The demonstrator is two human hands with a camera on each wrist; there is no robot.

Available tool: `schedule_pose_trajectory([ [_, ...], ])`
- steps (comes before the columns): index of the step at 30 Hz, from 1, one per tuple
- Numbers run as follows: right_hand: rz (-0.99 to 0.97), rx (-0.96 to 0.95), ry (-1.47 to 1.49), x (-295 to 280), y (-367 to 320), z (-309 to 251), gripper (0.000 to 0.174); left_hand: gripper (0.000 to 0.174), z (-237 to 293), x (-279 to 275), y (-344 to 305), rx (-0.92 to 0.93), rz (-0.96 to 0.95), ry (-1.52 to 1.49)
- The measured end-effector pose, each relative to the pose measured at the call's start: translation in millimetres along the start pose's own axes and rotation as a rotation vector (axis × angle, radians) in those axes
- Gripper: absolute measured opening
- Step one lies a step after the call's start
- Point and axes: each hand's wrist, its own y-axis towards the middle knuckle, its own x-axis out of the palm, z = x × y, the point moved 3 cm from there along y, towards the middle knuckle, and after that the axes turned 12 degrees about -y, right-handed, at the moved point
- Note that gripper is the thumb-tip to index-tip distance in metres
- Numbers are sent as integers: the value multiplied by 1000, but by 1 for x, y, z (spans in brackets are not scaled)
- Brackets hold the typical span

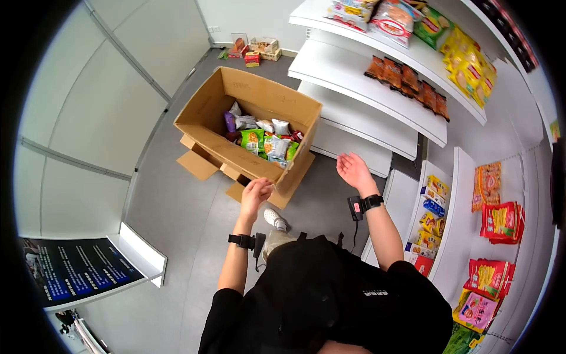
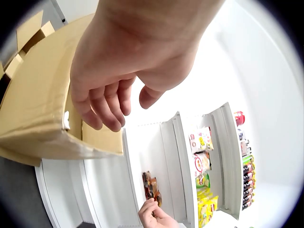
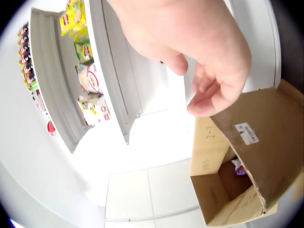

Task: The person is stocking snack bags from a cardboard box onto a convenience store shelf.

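A large open cardboard box (image 1: 203, 137) stands on the floor, with several snack bags (image 1: 252, 140) heaped inside. Just at its near corner is my left hand (image 1: 256, 193), fingers loosely bent and holding nothing. In the left wrist view the left hand (image 2: 135, 61) hangs beside the box wall (image 2: 40, 95), thumb apart from the fingers. My right hand (image 1: 355, 172) is held out to the right of the box, palm turned up and nothing in it. From the right wrist, that hand (image 3: 204, 57) shows relaxed fingers that overlap the box's edge.
White shelves (image 1: 359, 88) rise behind and right of the box, bearing brown snack packs (image 1: 392, 72) and yellow chip bags (image 1: 470, 65). Red snack bags (image 1: 501, 221) hang on the right wall. Box flaps (image 1: 197, 165) stick out low. A sign panel (image 1: 82, 268) stands at left.
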Motion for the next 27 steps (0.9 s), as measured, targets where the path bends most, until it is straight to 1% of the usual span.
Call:
schedule_pose_trajectory([
  [3, 17, 33, -21, 48, 47, 16, 31, 30, 28, -42, 27, -5, 58, 8],
  [6, 5, 44, -33, 98, 79, 23, 30, 31, 56, -65, 54, -24, 89, 25],
  [10, 50, 90, -79, 133, 116, 28, 30, 32, 81, -84, 94, -51, 111, 17],
  [14, 103, 129, -162, 150, 149, 19, 36, 35, 96, -100, 130, -39, 149, -18],
  [18, 129, 228, -245, 167, 201, 12, 46, 43, 107, -114, 159, -42, 221, -75],
  [19, 131, 264, -267, 171, 217, 12, 50, 49, 109, -117, 165, -53, 241, -69],
  [22, 118, 401, -364, 176, 277, 18, 57, 52, 107, -127, 184, -63, 313, -67],
  [24, 137, 479, -473, 174, 324, 25, 58, 56, 104, -130, 191, -73, 363, -109],
  [26, 236, 555, -573, 170, 370, 35, 58, 58, 111, -129, 198, -86, 428, -134],
  [27, 240, 587, -612, 165, 392, 40, 57, 57, 115, -129, 201, -89, 460, -128],
])
